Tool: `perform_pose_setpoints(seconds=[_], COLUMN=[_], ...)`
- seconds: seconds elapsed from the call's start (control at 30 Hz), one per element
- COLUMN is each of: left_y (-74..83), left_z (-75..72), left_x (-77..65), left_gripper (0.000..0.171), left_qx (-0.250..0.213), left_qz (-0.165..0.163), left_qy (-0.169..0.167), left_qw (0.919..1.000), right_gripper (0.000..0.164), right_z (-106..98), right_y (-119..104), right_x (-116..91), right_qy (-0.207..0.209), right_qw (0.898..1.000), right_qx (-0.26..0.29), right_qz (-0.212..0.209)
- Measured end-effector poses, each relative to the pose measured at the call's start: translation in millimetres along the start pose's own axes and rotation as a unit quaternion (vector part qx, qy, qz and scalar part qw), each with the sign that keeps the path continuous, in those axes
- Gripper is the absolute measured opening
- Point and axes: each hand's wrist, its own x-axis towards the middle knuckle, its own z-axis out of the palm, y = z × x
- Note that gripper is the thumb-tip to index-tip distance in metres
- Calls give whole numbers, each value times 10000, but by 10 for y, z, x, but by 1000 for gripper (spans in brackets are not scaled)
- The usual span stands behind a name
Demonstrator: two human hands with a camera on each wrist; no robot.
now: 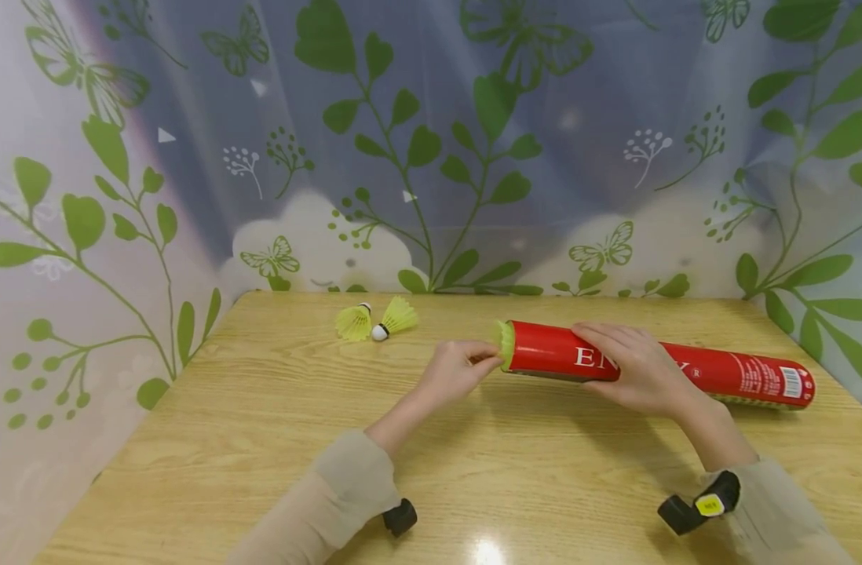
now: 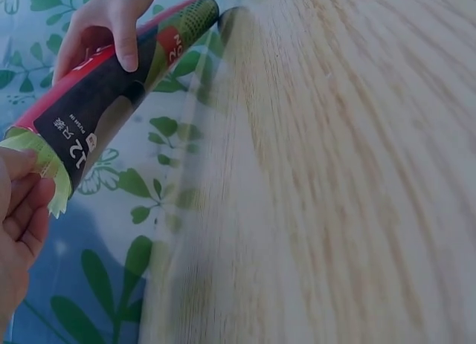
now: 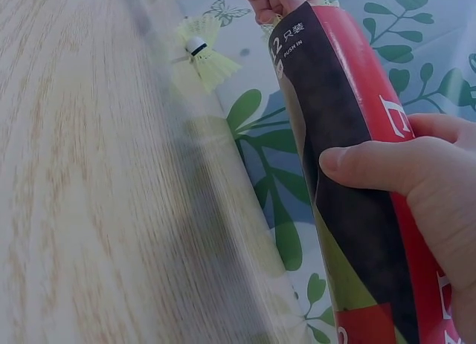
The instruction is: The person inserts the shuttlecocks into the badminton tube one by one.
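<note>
My right hand (image 1: 639, 369) grips a red and black shuttlecock tube (image 1: 728, 373) around its body, fingers over the top and thumb (image 3: 357, 166) along the dark side. The tube lies slanted above the table, its open end to the left. A yellow-green shuttlecock skirt (image 1: 505, 345) sticks out of that end. With thumb and fingers my left hand (image 1: 459, 369) pinches the skirt's edge, as the left wrist view shows too. The rest of this shuttlecock is hidden inside the tube.
Two yellow shuttlecocks with white heads, one on the left (image 1: 355, 322) and one on the right (image 1: 396, 318), lie near the back of the wooden table (image 1: 261, 439). Behind the table hangs a leaf-patterned curtain (image 1: 431, 157).
</note>
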Motion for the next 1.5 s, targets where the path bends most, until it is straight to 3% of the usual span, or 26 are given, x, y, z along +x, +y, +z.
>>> perform_pose_setpoints(seconds=[0.3, 0.4, 0.6, 0.7, 0.87, 1.0, 1.37, 1.5], left_y=[46, 65, 69, 71, 61, 39, 5, -7], left_z=[60, 82, 132, 154, 187, 203, 143, 95], left_x=[61, 75, 110, 116, 117, 125, 91, 66], left_gripper=[15, 15, 16, 16, 16, 15, 18, 22], left_qx=[-31, -91, -375, -524, -543, -516, -439, -509], left_qz=[-115, -189, -434, -545, -611, -582, -366, -577], left_qy=[-6, 22, -30, -96, -140, -190, -607, -726], left_qw=[9999, 9998, 9984, 9971, 9966, 9968, 9965, 9944], right_gripper=[82, 71, 75, 68, 84, 85, 84, 84], right_z=[-4, -13, -17, -18, -15, -8, -3, -7], right_y=[8, 14, 12, 15, 16, 17, 13, 13], right_x=[-14, -21, -28, -35, -45, -52, -52, -52], right_qy=[42, 63, 132, 106, 93, 97, 14, -6], right_qw=[9999, 9999, 9998, 9998, 9999, 9999, 10000, 10000], right_qx=[63, 130, 147, 132, 52, 22, -28, -33], right_qz=[-68, -75, -88, -93, -91, -98, -64, -46])
